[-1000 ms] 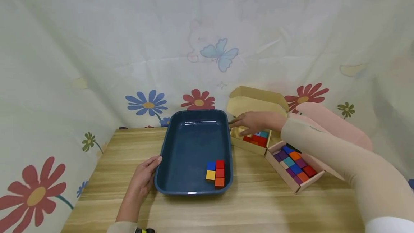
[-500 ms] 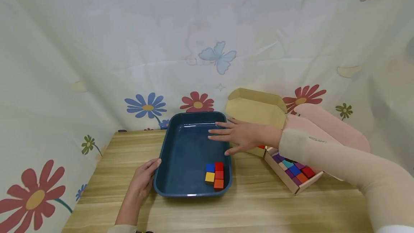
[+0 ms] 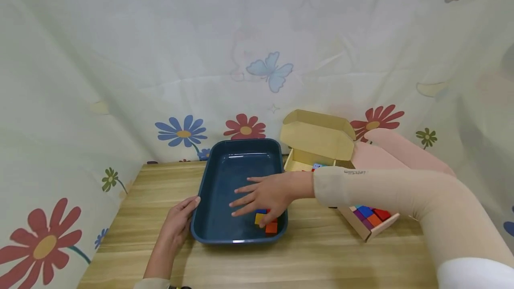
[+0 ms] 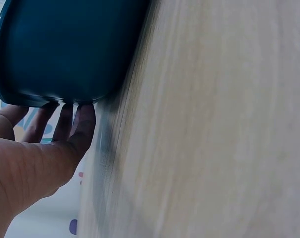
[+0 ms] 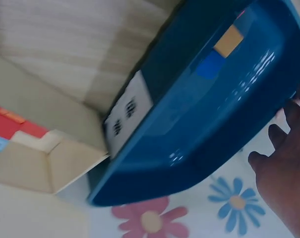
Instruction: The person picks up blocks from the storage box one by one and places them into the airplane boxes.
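A deep blue tray (image 3: 241, 235) stands on the wooden table. My left hand (image 3: 176, 221) holds its left edge; the left wrist view has the fingertips against the tray's outer wall (image 4: 65, 54). Over the tray's right part hovers my right hand (image 3: 270, 192), fingers spread and nothing seen in it. Beneath it, in the near right corner, sit several cubes: a yellow cube (image 3: 259, 219), an orange cube (image 3: 271, 227), a blue cube (image 5: 211, 64), and red partly hidden by the hand. In the right wrist view the hand appears at the right edge (image 5: 288, 163).
Right of the tray stands an open yellow box (image 3: 317, 139) with red and light-blue blocks. Nearer is an open pink box (image 3: 355, 224) of coloured blocks, half covered by the right sleeve (image 3: 377, 186). A flowered curtain (image 3: 180, 57) hangs behind the table (image 3: 321, 262).
My right hand has moved from the yellow box leftward and toward me, over the cubes in the tray, its fingers spreading. My left hand stays at the tray's edge.
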A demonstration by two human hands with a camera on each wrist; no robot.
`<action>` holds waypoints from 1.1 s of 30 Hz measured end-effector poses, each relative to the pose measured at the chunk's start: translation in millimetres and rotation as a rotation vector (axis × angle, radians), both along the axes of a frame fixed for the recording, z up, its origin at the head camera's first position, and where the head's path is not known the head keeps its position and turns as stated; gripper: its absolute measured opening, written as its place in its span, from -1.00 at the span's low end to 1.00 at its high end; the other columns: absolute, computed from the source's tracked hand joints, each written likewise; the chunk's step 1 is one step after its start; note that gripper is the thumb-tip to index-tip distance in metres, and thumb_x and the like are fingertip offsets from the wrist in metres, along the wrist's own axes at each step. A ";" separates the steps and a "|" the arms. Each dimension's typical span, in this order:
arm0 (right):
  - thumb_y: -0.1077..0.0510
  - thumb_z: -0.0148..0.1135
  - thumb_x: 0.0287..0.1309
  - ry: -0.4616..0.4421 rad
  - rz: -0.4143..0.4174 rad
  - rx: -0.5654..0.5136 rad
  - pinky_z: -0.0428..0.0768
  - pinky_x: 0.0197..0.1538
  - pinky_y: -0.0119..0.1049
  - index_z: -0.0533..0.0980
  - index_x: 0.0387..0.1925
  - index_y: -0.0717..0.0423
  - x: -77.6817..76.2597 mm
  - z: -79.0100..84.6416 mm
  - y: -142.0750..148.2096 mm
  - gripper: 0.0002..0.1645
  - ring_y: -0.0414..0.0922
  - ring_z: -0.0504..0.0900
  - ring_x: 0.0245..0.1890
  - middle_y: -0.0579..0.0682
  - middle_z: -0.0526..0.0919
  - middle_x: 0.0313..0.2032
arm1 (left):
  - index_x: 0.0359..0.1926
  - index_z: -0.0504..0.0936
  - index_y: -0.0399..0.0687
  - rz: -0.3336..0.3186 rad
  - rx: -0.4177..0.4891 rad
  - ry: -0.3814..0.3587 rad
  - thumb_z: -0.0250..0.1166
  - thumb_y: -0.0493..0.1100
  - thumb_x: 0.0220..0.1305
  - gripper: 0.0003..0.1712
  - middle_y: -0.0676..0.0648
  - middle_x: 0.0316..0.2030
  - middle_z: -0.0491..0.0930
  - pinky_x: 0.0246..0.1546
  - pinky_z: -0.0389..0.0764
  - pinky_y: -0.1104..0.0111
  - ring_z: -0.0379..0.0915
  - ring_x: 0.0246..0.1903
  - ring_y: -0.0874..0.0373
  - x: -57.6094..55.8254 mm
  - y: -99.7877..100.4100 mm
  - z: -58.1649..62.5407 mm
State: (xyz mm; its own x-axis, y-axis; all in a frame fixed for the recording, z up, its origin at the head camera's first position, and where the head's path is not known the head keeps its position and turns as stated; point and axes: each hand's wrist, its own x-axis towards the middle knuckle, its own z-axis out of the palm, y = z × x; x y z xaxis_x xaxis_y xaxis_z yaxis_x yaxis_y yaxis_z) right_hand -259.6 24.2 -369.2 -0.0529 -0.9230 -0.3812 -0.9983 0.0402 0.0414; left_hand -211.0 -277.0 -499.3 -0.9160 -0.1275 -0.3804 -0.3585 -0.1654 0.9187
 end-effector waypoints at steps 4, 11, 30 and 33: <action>-0.40 -0.19 0.27 -0.016 0.044 0.081 -0.14 0.43 0.06 -0.19 0.45 -0.44 9.7 -3.1 -11.2 -0.18 -0.10 -0.25 0.47 -0.28 -0.19 0.47 | 0.19 0.43 -0.30 -0.006 0.010 0.005 0.34 0.01 0.17 -0.33 0.01 -0.17 0.62 -0.14 0.59 0.38 0.54 -0.15 0.22 0.4 0.7 -1.5; -0.18 -0.06 0.35 0.023 0.043 0.175 -0.03 0.44 -0.08 -0.18 0.45 -0.45 16.6 -12.5 -21.4 -0.22 -0.16 -0.16 0.46 -0.31 -0.14 0.46 | 0.19 0.43 -0.29 0.002 0.012 0.004 0.35 0.02 0.15 -0.32 0.01 -0.17 0.63 -0.14 0.59 0.37 0.55 -0.15 0.21 -0.9 -1.4 -1.2; -0.02 0.02 0.34 0.150 0.072 0.463 0.05 0.42 -0.27 0.04 0.43 -0.37 21.3 -39.2 -34.9 -0.30 -0.35 0.11 0.37 -0.34 0.09 0.40 | 0.14 0.48 -0.28 0.007 0.018 0.026 0.31 -0.03 0.21 -0.43 0.03 -0.23 0.65 -0.16 0.60 0.37 0.57 -0.19 0.22 -0.2 -2.3 -3.1; 0.00 0.16 0.26 0.168 0.091 0.443 0.23 0.34 -0.33 0.26 0.35 -0.28 21.5 -40.4 -34.4 -0.37 -0.29 0.32 0.26 -0.29 0.29 0.31 | 0.12 0.50 -0.27 0.013 0.027 0.022 0.31 -0.04 0.21 -0.46 0.03 -0.24 0.66 -0.16 0.60 0.37 0.57 -0.19 0.22 -0.3 -2.5 -1.6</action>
State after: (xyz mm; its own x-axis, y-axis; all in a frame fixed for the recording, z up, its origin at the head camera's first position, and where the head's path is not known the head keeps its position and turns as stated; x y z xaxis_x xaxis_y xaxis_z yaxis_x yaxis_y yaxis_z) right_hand -238.1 -10.2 -409.6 -0.0741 -0.6774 -0.7319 -0.9751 -0.1044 0.1954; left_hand -211.3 -279.5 -501.0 -0.9226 -0.1297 -0.3634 -0.3357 -0.1945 0.9217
